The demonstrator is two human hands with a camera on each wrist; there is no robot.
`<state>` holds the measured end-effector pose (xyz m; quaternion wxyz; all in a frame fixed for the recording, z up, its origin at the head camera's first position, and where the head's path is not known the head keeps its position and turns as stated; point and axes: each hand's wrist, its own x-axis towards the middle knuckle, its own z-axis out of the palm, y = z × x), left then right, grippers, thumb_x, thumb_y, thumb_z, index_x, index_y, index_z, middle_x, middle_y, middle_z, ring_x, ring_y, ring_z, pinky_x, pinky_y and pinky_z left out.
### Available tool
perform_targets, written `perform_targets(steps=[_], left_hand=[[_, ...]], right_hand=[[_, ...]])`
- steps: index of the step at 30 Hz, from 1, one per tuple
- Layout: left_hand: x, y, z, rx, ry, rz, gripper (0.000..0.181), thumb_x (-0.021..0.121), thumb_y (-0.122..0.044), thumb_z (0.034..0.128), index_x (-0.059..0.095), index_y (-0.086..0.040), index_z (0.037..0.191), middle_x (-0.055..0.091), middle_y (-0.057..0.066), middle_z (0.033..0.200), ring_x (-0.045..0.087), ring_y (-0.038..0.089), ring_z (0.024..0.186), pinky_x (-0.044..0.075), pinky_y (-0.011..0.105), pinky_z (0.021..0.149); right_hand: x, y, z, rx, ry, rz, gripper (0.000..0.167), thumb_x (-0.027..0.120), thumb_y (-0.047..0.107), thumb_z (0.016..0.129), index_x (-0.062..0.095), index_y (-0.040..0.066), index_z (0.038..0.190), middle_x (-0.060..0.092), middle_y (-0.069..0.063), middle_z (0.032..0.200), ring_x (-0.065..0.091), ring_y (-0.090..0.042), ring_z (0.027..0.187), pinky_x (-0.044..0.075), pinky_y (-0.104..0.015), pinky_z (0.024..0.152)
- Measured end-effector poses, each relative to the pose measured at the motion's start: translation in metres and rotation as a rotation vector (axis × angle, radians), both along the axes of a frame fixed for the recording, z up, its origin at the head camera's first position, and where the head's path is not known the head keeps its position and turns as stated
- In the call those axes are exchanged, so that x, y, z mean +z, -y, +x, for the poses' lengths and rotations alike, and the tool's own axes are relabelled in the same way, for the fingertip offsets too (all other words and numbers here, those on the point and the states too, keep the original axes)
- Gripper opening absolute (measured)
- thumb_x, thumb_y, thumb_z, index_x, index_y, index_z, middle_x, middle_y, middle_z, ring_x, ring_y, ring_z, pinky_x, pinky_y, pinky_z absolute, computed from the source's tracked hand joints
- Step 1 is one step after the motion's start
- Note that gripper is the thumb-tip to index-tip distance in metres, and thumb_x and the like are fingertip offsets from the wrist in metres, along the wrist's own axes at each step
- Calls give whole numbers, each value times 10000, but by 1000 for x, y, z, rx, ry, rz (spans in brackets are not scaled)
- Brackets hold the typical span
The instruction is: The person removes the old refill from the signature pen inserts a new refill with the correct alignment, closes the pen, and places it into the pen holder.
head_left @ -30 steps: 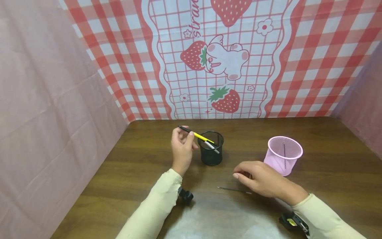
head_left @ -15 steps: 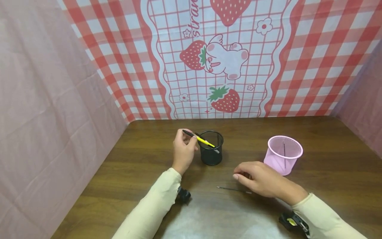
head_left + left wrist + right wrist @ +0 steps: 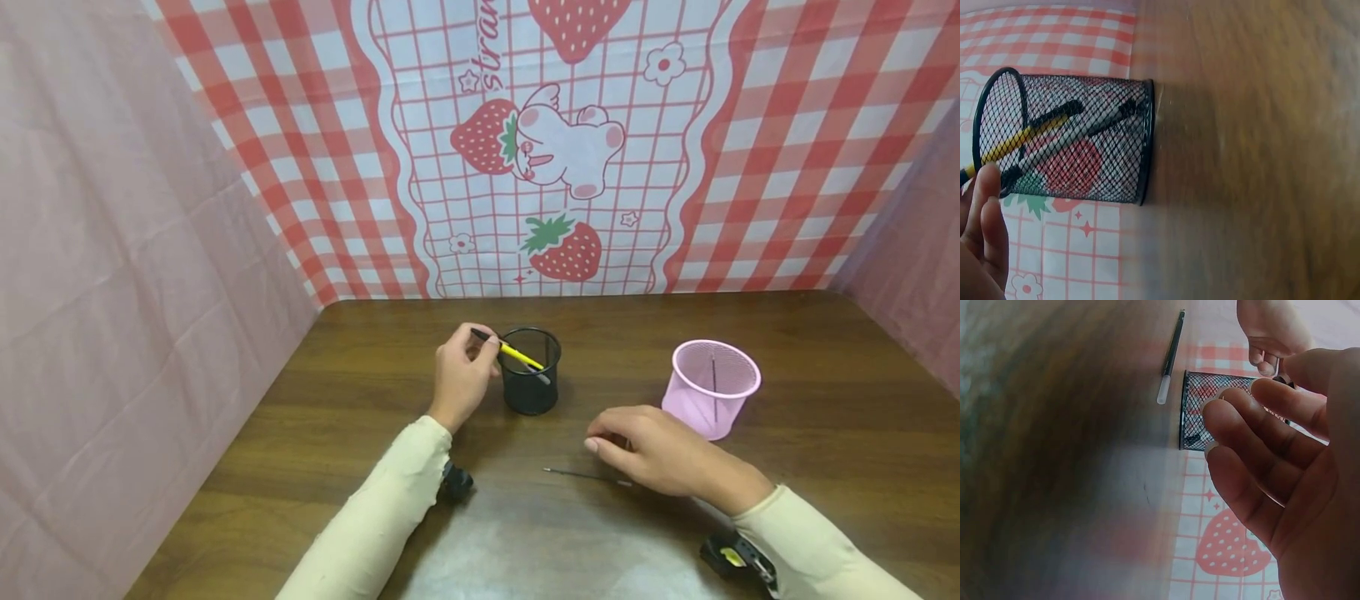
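My left hand [image 3: 465, 375] pinches the black end of a yellow-and-black pen [image 3: 521, 356] at the rim of a black mesh pen cup [image 3: 531, 396]. The yellow barrel slants down into the cup, its lower end dark in the left wrist view. Beside it, inside the mesh, leans a grey-white pen [image 3: 1066, 139] with dark ends. My right hand [image 3: 660, 450] holds nothing, its fingers loosely curled over the table. Just left of that hand lies a thin dark pen refill [image 3: 581, 475] with a pale end, partly covered by the hand in the head view.
Behind my right hand stands a pink mesh pen cup [image 3: 693, 408] with a thin dark rod [image 3: 715, 387] upright in it. The wooden table [image 3: 345, 392] backs onto a checked strawberry cloth [image 3: 337, 167]. Pink cloth [image 3: 135, 250] hangs along the left.
My left hand has moved slightly right and down, taking the yellow-and-black pen deeper into the black cup. The grey-white pen has sunk lower inside it. My right hand has stayed still.
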<state>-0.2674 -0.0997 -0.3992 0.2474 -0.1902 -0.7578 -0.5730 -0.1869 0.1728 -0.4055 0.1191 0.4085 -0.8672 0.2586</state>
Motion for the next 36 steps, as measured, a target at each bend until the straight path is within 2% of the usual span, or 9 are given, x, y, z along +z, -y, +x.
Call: perform_targets(steps=[7, 9, 19, 25, 34, 36], left_hand=[[1, 2, -1, -30, -11, -53, 60, 696, -86, 912, 727, -36, 921, 639, 17, 758, 600, 156, 549, 546, 292, 501], [1, 2, -1, -43, -14, -46, 68, 705, -73, 907, 740, -24, 939, 631, 26, 790, 583, 135, 554, 552, 294, 502], [-3, -1, -2, -102, -27, -3, 317, 698, -16, 916, 626, -25, 1224, 680, 108, 881, 615, 159, 566, 559, 321, 506], [-6, -3, -3, -106, -27, -27, 284, 688, -9, 923, 615, 22, 1196, 677, 100, 872, 614, 117, 562, 556, 297, 504], [-7, -5, -4, -94, -48, -22, 198, 688, -20, 929, 652, 11, 1121, 670, 98, 849, 615, 143, 567, 553, 292, 500], [1, -6, 3, -95, -52, -32, 178, 673, 16, 928, 645, 59, 1098, 669, 135, 845, 619, 187, 571, 549, 279, 501]], right_hand=[[1, 1, 0, -3, 6, 12, 58, 670, 221, 972, 717, 194, 951, 626, 216, 871, 574, 30, 771, 519, -274, 696], [1, 1, 0, -1, 7, 15, 63, 666, 228, 977, 715, 199, 949, 625, 217, 870, 574, 30, 773, 519, -277, 698], [1, 2, -1, 4, 17, 30, 75, 654, 245, 983, 708, 218, 939, 612, 229, 853, 565, 35, 758, 512, -271, 690], [1, 2, 1, 5, 33, 30, 71, 658, 235, 979, 707, 214, 932, 605, 229, 840, 558, 36, 742, 507, -263, 674], [0, 0, 1, 6, 48, 42, 78, 654, 239, 983, 707, 214, 932, 606, 230, 842, 561, 33, 748, 509, -270, 677], [1, 0, 1, 3, 51, 46, 79, 655, 240, 982, 709, 212, 933, 608, 229, 842, 563, 33, 749, 512, -274, 680]])
